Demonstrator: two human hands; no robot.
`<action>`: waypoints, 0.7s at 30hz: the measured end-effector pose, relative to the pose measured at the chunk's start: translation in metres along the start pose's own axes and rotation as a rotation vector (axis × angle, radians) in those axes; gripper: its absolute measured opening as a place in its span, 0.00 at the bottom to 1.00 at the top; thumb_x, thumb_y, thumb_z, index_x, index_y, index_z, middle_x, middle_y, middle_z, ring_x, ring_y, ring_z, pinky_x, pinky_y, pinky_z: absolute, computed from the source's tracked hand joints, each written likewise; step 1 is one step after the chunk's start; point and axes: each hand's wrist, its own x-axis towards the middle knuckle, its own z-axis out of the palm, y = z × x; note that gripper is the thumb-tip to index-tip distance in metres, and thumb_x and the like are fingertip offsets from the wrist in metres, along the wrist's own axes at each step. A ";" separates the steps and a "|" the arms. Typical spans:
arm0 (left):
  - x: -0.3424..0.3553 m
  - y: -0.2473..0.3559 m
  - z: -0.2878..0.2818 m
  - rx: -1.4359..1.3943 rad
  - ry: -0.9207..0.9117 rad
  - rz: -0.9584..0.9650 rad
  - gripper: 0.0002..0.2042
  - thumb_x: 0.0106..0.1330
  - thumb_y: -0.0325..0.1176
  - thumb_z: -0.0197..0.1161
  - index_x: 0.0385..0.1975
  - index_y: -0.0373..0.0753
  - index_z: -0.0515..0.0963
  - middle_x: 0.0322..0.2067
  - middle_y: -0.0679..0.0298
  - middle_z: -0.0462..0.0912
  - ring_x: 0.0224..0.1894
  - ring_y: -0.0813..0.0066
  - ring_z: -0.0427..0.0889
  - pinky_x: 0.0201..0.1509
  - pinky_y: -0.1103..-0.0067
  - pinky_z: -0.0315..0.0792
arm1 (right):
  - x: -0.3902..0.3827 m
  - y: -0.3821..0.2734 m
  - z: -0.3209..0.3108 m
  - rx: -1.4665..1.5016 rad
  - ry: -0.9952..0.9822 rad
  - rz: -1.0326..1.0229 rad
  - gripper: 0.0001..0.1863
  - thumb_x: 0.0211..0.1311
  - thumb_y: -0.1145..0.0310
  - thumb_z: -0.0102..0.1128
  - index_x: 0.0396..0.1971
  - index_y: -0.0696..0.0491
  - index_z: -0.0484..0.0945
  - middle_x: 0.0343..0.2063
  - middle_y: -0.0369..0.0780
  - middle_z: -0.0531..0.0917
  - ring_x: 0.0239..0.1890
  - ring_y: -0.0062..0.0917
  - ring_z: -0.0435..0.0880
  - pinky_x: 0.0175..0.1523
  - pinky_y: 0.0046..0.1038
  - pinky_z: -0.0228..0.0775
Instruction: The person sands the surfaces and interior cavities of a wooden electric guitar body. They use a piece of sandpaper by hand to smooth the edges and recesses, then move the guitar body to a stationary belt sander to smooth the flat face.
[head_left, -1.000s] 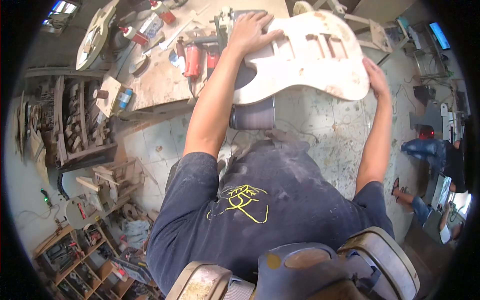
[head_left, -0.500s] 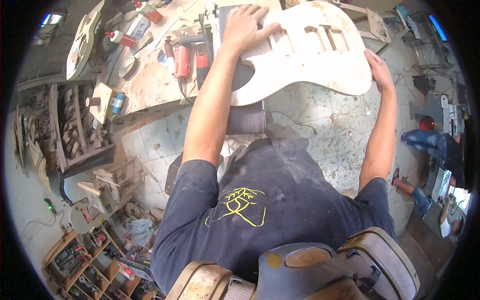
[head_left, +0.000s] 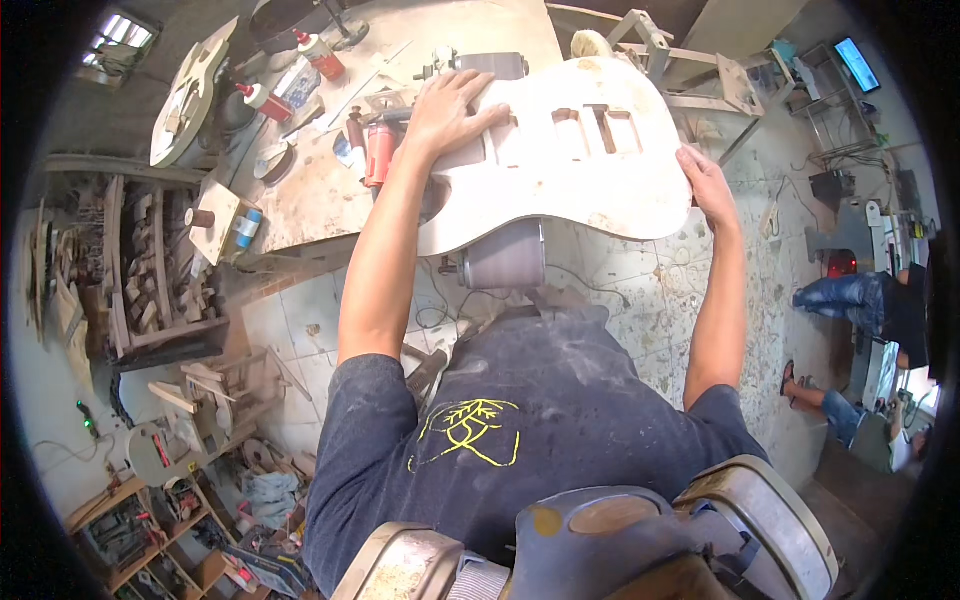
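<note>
sanding step in hand: left hand [head_left: 452,112] spread flat, fingers open, right hand [head_left: 708,185] gripping the edge of the guitar body [head_left: 560,190] (bare wood) over the sanding drum [head_left: 503,262]; next calls for steady, even turning against the drum

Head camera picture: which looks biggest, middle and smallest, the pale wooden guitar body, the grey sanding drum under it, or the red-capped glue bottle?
1. Pale wooden guitar body
2. Grey sanding drum
3. Red-capped glue bottle, though it sits farther away, so it may look smaller than it is.
</note>
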 end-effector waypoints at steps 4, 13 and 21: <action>-0.012 -0.012 -0.009 0.033 0.017 -0.019 0.39 0.60 0.67 0.57 0.63 0.42 0.75 0.65 0.53 0.73 0.68 0.53 0.68 0.73 0.64 0.59 | -0.007 -0.006 0.019 0.042 -0.024 -0.022 0.25 0.76 0.56 0.54 0.61 0.60 0.76 0.46 0.36 0.86 0.45 0.16 0.82 0.52 0.21 0.73; -0.038 -0.009 -0.051 0.076 -0.114 -0.216 0.39 0.59 0.69 0.58 0.56 0.38 0.79 0.54 0.49 0.81 0.57 0.51 0.77 0.63 0.61 0.69 | -0.004 -0.001 0.061 -0.015 -0.011 -0.178 0.24 0.75 0.56 0.54 0.56 0.61 0.79 0.42 0.34 0.86 0.41 0.16 0.81 0.47 0.21 0.73; -0.075 -0.047 -0.091 -0.028 -0.425 -0.480 0.33 0.65 0.65 0.54 0.49 0.37 0.83 0.46 0.49 0.85 0.47 0.51 0.83 0.52 0.64 0.74 | 0.046 -0.041 0.126 -0.461 -0.037 -0.311 0.22 0.66 0.50 0.55 0.47 0.52 0.84 0.41 0.52 0.85 0.46 0.45 0.85 0.53 0.37 0.74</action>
